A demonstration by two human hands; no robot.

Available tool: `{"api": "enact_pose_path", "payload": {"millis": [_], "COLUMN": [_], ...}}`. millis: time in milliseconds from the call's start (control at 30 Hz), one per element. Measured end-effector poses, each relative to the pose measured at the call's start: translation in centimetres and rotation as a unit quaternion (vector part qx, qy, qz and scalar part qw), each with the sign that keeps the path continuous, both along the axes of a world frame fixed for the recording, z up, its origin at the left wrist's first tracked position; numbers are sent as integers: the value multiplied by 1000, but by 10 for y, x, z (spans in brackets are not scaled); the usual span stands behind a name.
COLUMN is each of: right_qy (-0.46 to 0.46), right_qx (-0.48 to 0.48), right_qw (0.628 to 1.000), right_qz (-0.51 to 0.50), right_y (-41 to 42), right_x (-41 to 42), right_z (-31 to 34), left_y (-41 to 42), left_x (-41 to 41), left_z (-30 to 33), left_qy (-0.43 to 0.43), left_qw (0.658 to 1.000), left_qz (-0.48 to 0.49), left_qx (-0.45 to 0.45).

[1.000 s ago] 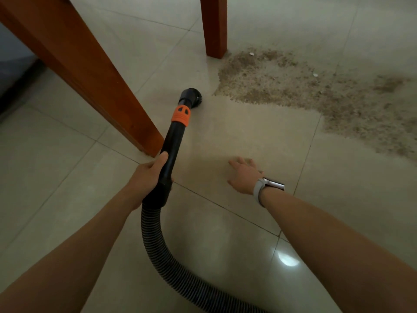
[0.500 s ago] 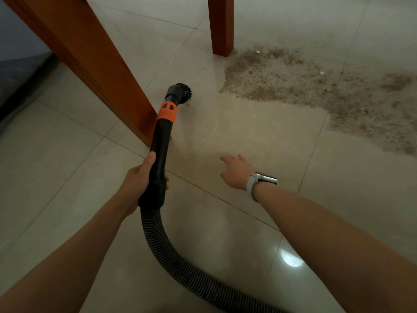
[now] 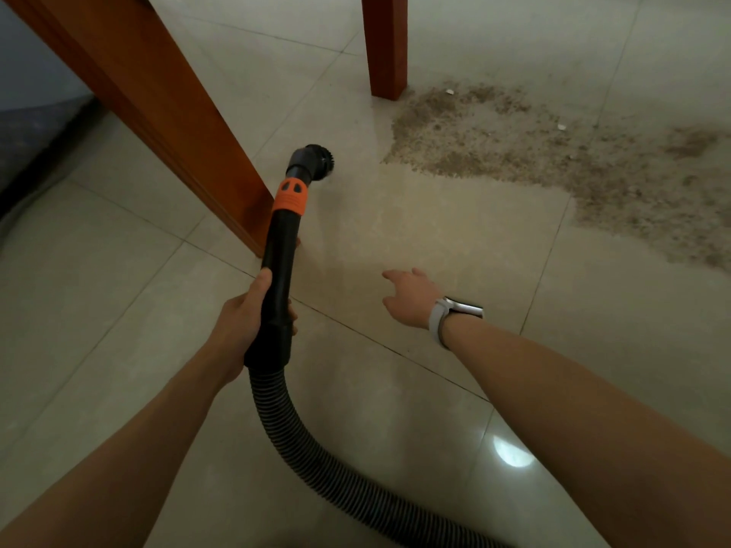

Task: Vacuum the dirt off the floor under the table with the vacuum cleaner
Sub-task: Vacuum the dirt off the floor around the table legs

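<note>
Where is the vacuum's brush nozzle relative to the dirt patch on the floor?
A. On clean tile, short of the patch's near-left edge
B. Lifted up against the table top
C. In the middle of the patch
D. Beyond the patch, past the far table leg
A: the brush nozzle sits over clean tile, left of the dirt patch, with bare floor between them; the left hand grips the wand.

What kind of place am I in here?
Probably a room in a home, maybe a dining area: glossy tiled floor, wooden table legs, and a vacuum hose held in the left hand near scattered dirt.
</note>
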State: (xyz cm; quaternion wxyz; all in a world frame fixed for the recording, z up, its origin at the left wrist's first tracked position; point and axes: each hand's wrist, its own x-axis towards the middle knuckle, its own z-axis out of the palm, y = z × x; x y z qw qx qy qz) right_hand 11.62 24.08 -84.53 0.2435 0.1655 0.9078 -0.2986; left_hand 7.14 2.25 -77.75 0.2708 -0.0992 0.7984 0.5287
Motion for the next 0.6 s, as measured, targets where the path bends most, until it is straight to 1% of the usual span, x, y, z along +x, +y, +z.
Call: {"api": "enact_pose_path", "payload": {"millis": [100,200,333,600], "right_qy": [-5,3,4,5], "right_qx": [-2,3,4,11], "right_qw": [1000,1000,1000,1000], "right_qz": [0,15,11,11], "right_y": [-1,-4,-4,3], "right_x": [-1,-3,-2,5], "right_z": [2,0,4,8], "left_y": [1,0,0,15], "left_x": [-1,0,0,-6], "left_z": [1,2,2,8], "left_qy": [2,-9,-24,-23], "left_qw": [1000,1000,999,997], "left_qz": [13,11,-2,-39], "left_qx": [-1,-22,-32,-62]}}
